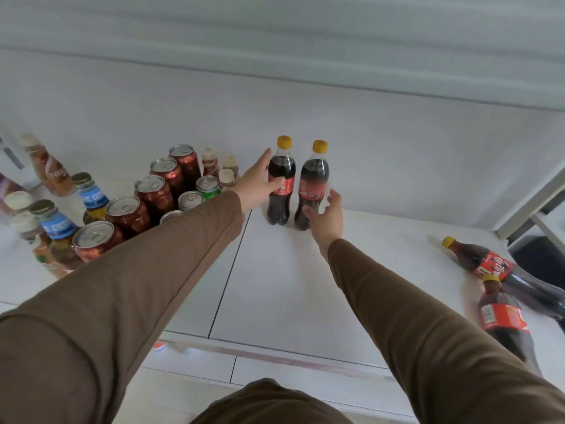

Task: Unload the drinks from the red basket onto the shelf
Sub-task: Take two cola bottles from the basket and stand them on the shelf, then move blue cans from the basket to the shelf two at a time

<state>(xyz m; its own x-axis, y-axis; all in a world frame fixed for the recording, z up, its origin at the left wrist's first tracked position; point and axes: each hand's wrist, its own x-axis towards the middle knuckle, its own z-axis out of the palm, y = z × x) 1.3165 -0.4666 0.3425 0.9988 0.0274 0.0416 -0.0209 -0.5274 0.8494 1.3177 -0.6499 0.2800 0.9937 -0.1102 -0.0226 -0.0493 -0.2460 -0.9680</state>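
Two cola bottles with yellow caps stand upright side by side on the white shelf (275,286). My left hand (255,183) lies flat against the left side of the left cola bottle (281,191), fingers straight and thumb across its red label. Beside the base of the right cola bottle (313,179), my right hand (327,217) is spread with fingers apart, not closed around it. Two more cola bottles lie on their sides at the shelf's right end, one farther back (486,261) and one nearer (503,319). The red basket is not in view.
Left of the standing bottles are rows of red-brown cans (154,194), green cans (208,186), blue-labelled glass bottles (91,194) and white-capped coffee bottles (49,166). A white wall backs the shelf. A metal upright (532,203) borders the right end.
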